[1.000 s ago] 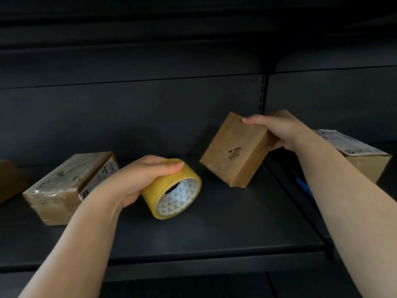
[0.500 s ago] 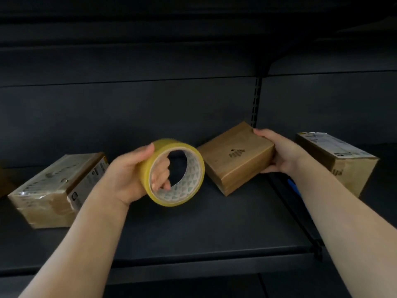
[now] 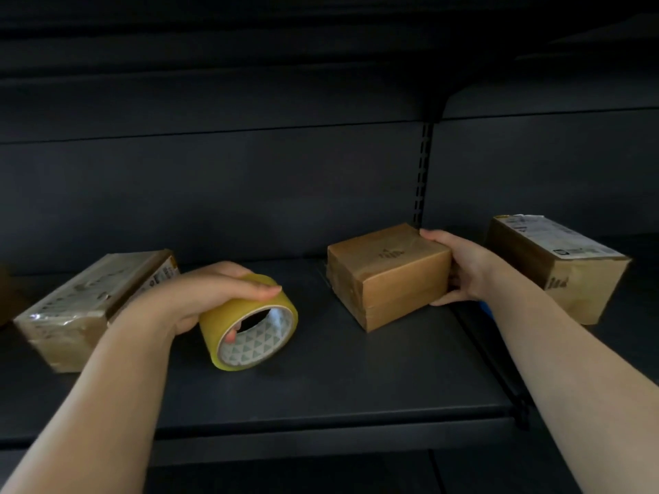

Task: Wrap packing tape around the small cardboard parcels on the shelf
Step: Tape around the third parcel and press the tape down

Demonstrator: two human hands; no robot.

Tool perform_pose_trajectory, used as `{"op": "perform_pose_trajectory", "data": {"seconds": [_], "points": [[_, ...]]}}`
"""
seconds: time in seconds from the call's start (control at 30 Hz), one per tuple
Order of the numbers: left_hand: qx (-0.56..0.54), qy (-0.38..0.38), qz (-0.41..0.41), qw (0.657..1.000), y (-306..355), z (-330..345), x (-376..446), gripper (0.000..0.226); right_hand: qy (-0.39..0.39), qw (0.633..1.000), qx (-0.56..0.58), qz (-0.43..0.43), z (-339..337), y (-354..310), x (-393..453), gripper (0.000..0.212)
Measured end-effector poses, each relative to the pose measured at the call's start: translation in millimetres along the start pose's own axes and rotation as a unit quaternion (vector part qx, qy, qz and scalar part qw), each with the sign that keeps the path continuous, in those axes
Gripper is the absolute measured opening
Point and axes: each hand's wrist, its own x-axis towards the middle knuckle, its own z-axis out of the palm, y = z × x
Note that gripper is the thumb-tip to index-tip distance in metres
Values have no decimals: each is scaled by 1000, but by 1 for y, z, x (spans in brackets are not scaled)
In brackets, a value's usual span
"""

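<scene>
A small brown cardboard parcel lies flat on the dark shelf, right of centre. My right hand grips its right end, fingers over the top corner and thumb along the lower edge. Left of it a roll of yellow packing tape rests on the shelf with its core facing me. My left hand grips the roll from above, with one fingertip showing inside the core.
A taped parcel with a label lies at the left, just behind my left wrist. A larger labelled parcel sits at the right on the neighbouring shelf bay. A slotted upright divides the back panel. Something blue peeks out under my right wrist.
The right hand has lowered the tilted parcel until it lies flat on the shelf. The left hand raised the tape roll, then brought it back down onto the shelf.
</scene>
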Motion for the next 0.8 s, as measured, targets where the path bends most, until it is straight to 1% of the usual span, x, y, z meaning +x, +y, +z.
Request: {"op": "perform_pose_trajectory", "data": {"seconds": [0.1, 0.17, 0.2, 0.23, 0.27, 0.3, 0.33, 0.4, 0.43, 0.47, 0.5, 0.57, 0.63, 0.73, 0.8], "points": [[17, -5, -6, 1000, 1, -7, 0, 94, 13, 992, -125, -21, 1, -7, 0, 68], [19, 0, -20, 1000, 3, -9, -1, 90, 44, 973, -219, -59, 3, -19, -1, 72], [18, 2, -26, 1000, 3, -9, -2, 87, 59, 955, -277, -86, 5, -25, -2, 70], [18, 3, -30, 999, 3, -8, -2, 87, 79, 924, -355, -121, 8, -32, -4, 66], [19, 4, -29, 999, 2, -7, -3, 91, 99, 878, -439, -162, 13, -37, -4, 61], [21, 9, -27, 999, 1, -6, -2, 95, 125, 825, -510, -208, 20, -39, -5, 54], [23, 14, -24, 999, -1, -6, -2, 98, 152, 775, -560, -250, 29, -39, -8, 46], [20, 26, -17, 999, -4, -7, -1, 99, 186, 700, -608, -325, 46, -33, -15, 30], [12, 29, -15, 999, -6, -7, -2, 98, 193, 676, -617, -354, 53, -30, -19, 23], [2, 30, -16, 999, -8, -8, -2, 98, 195, 666, -619, -368, 60, -28, -22, 24], [-7, 28, -15, 999, -10, -9, -3, 101, 192, 670, -620, -360, 64, -27, -27, 36], [-10, 9, -2, 1000, -13, -12, -4, 108, 180, 691, -621, -323, 71, -26, -36, 57], [8, -19, 29, 999, -12, -14, -4, 105, 161, 692, -636, -303, 77, -23, -44, 62], [51, -39, 84, 994, -8, -17, 1, 96, 143, 700, -634, -296, 80, -16, -49, 63], [90, -92, 107, 986, -2, -17, 7, 87, 135, 702, -635, -292, 79, -14, -48, 70]]}}
